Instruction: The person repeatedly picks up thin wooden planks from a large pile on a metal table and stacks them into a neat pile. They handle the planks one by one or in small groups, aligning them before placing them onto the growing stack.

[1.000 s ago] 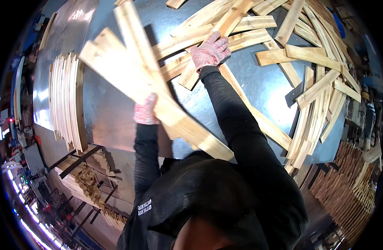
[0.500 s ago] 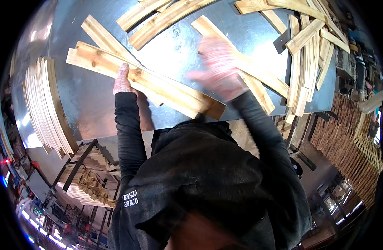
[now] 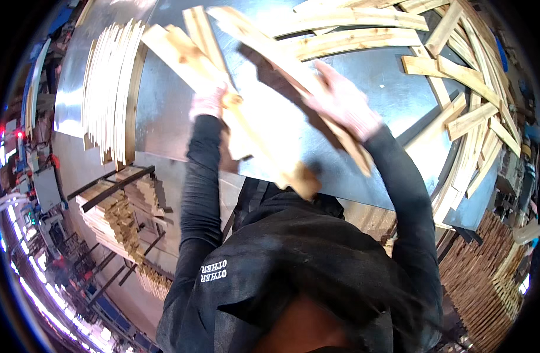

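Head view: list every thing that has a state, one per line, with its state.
Left hand: gloved, gripping a wooden plank.
Right hand: gloved, blurred, pressed on a second plank.
Left-hand plank: lifted, tilted across the table.
Right-hand plank: lifted, crossing the first.
Slat stack: set on edge at the table's left end.
Loose boards: scattered, overlapping, at right.
Metal table: partly bare.

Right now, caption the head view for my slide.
Gloved left hand and right hand handling wooden planks over a metal table.
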Motion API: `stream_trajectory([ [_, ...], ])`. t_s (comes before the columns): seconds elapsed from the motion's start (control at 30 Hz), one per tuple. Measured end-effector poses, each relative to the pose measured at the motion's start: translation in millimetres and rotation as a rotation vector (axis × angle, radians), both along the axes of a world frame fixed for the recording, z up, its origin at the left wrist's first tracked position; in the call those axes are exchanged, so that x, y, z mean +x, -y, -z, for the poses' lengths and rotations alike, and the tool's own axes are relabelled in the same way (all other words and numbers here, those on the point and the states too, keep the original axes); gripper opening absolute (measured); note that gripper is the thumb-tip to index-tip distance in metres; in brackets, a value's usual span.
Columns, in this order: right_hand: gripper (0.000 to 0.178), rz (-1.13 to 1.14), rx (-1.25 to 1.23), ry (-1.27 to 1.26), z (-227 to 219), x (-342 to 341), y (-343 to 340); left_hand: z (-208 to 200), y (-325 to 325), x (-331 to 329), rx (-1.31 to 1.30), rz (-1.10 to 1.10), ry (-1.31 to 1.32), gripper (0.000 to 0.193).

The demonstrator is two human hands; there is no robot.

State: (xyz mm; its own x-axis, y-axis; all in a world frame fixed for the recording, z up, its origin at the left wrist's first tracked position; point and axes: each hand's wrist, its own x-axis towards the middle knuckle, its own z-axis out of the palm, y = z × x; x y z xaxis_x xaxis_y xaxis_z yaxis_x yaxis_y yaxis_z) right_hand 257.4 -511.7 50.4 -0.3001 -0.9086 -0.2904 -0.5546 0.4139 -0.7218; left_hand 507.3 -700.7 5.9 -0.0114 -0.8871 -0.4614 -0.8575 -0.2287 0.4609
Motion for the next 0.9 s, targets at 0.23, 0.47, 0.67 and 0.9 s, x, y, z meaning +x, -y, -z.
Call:
stream_trajectory([
  [0.23, 0.061, 0.126, -0.370, 0.549, 62.4, 96.3, 216.9, -51.1, 135.7, 27.7, -0.305, 0.269, 0.384, 0.082],
  [0.47, 0.072, -0.256, 0.228, 0.075, 55.6, 137.5, 218.9, -4.9, 36.7, 59.9, -0.357, 0.597, 0.363, 0.114],
  [0.67, 0.099, 1.092, -0.021, -0.564, 85.1, -9.3, 139.9, -13.3, 32.2, 63.3, -0.263, 0.541, 0.392, 0.111],
  [0.9, 0.107, 1.403, 0.216, -0.135, 79.3, -81.8, 115.5, -44.5, 50.2, -91.7, -0.690, 0.896, -0.291, 0.090],
])
